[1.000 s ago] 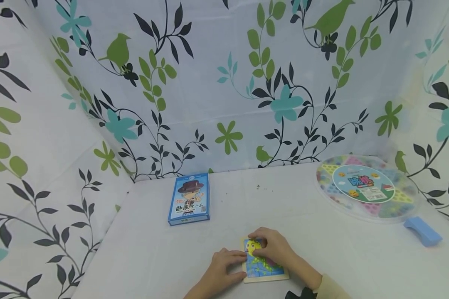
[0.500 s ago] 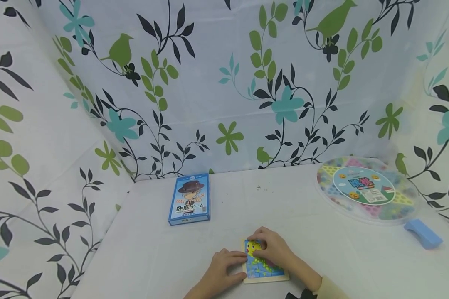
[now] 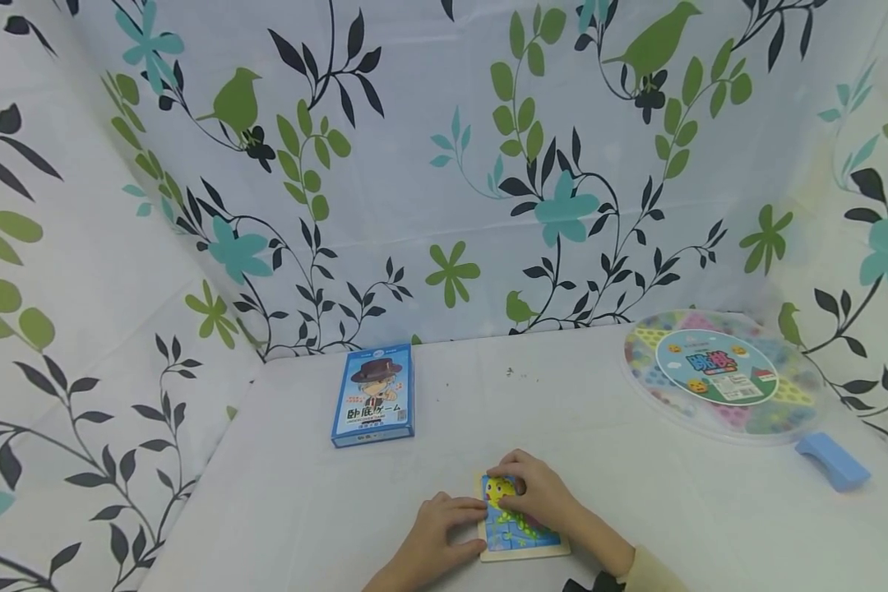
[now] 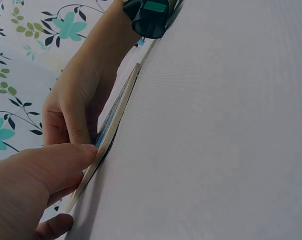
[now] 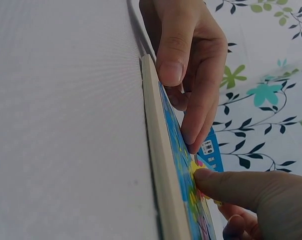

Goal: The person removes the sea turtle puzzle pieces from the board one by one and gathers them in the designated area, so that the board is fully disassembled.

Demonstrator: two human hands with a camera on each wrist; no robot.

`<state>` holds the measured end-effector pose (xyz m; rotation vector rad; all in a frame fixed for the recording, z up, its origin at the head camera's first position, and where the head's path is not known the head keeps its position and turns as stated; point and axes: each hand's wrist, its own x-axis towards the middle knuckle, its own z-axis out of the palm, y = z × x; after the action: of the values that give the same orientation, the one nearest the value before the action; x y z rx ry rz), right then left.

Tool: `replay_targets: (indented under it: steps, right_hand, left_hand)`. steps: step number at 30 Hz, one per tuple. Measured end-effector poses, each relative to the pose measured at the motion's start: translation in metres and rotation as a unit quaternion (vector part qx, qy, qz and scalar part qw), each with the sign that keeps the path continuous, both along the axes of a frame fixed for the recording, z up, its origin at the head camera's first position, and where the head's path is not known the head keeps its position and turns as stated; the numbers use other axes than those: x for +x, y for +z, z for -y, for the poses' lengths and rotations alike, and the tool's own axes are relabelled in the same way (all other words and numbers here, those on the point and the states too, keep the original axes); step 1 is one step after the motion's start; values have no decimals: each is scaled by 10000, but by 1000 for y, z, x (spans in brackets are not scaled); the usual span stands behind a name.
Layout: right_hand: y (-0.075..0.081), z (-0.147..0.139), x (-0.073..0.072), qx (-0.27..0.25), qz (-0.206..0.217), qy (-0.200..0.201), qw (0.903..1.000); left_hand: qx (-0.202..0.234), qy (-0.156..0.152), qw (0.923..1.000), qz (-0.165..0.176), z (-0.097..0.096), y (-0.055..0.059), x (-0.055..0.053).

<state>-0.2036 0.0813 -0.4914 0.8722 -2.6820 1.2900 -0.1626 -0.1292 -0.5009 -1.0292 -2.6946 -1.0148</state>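
Observation:
A small jigsaw puzzle (image 3: 500, 539) in a pale wooden frame lies flat on the white-covered table, its picture a yellow spotted animal on blue. My left hand (image 3: 437, 530) rests at its left edge, fingers fairly straight and touching the border, thumb lower down. From the right, my right hand (image 3: 538, 492) reaches over the puzzle with bent fingers. Its thumb and fingertips span a piece at the yellow head (image 3: 497, 488). In the right wrist view its thumb (image 5: 203, 175) presses on the picture. The right hand hides the upper right of the puzzle.
A blue card-game box (image 3: 373, 396) stands farther back on the left. A round, clear-lidded board-game case (image 3: 799, 395) lies at the back right. Close to it is a light blue curved block (image 3: 833, 462). Patterned cloth (image 3: 444, 164) hangs behind the table.

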Motion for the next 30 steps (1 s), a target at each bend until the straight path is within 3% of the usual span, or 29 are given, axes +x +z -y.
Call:
replay_targets:
  steps: [17, 30]
  right_hand:
    - [-2, 0, 0, -166, 144, 24, 9998]
    - [-4, 0, -1, -195, 15, 7, 9998]
  left_hand:
    - [-37, -26, 10000, 78, 0, 0, 0]
    - [77, -57, 10000, -15, 1, 1, 1]
